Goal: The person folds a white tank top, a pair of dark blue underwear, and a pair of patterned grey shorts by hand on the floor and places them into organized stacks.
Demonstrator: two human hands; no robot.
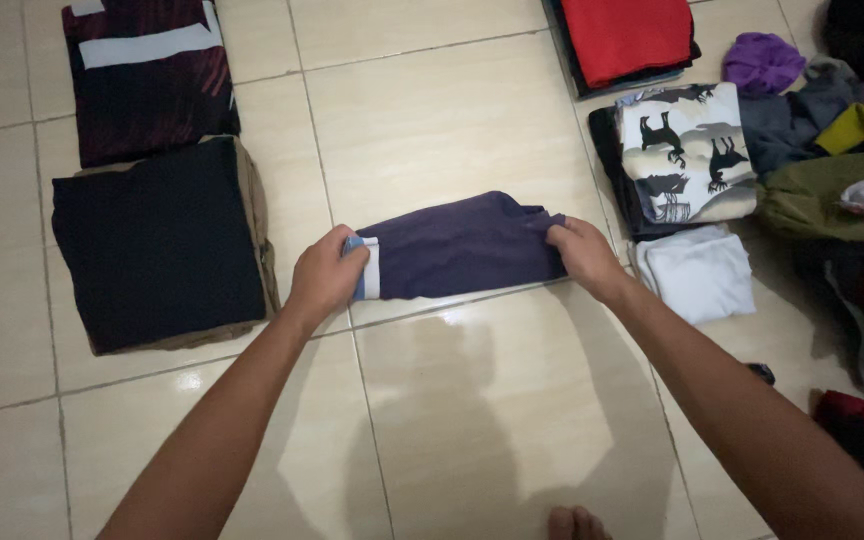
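Head view: left hand (327, 275) closed on the white-trimmed end of a folded purple garment (462, 245) lying on the tiled floor (452, 110). Right hand (582, 255) pinches its opposite end; a folded black stack (157, 245) lies well left.

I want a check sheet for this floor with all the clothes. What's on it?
Surface: pale tiled floor, glossy.
Job's things: folded dark purple garment lying flat, a light stripe at its left end.
Clutter: black folded stack; dark striped stack; red folded cloth; horse-print cloth; white cloth; loose heap.
Grippers: left hand and right hand grip the garment's ends.
Cables: nothing seen.
Surroundings: toes at bottom edge.
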